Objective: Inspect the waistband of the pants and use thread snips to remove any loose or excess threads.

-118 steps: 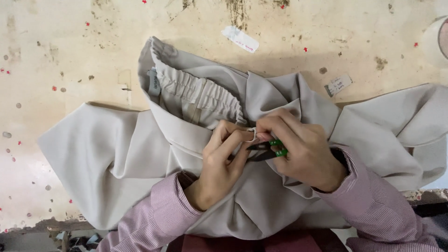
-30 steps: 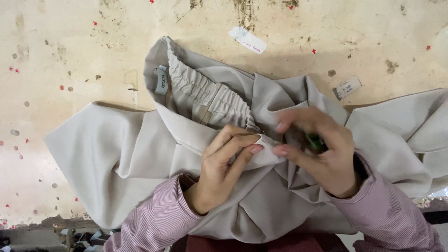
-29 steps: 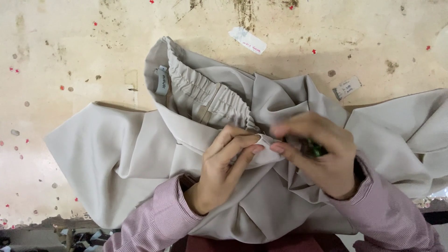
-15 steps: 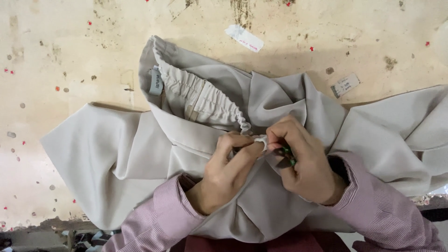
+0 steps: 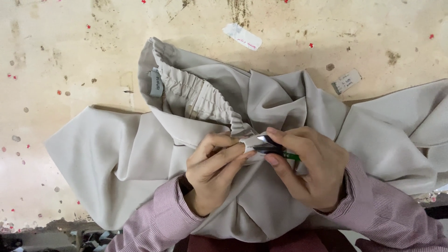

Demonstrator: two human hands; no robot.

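Your left hand (image 5: 212,170) is pinching a small fold of the beige garment (image 5: 116,158), thumb and fingers closed tight on the cloth right at the waistband edge. Gathered elastic waistband (image 5: 196,95) is lying just up and left of that pinch, with a grey sewn-in label (image 5: 156,84) at its far left end. Keep that fold taut and raised, so only the stray thread meets the blades, not the fabric.

Your right hand (image 5: 310,168) is holding small thread snips (image 5: 270,147), fingers wrapped shut around the green handle, dark blades pointing left and touching the pinched fold. Blade gap is too small to tell. Take short nips, tips angled away from your left thumb.

The garment is spreading across the worn table (image 5: 70,51) on both sides of the grip. Two paper tags (image 5: 241,36) are lying beyond, well apart from the hands.
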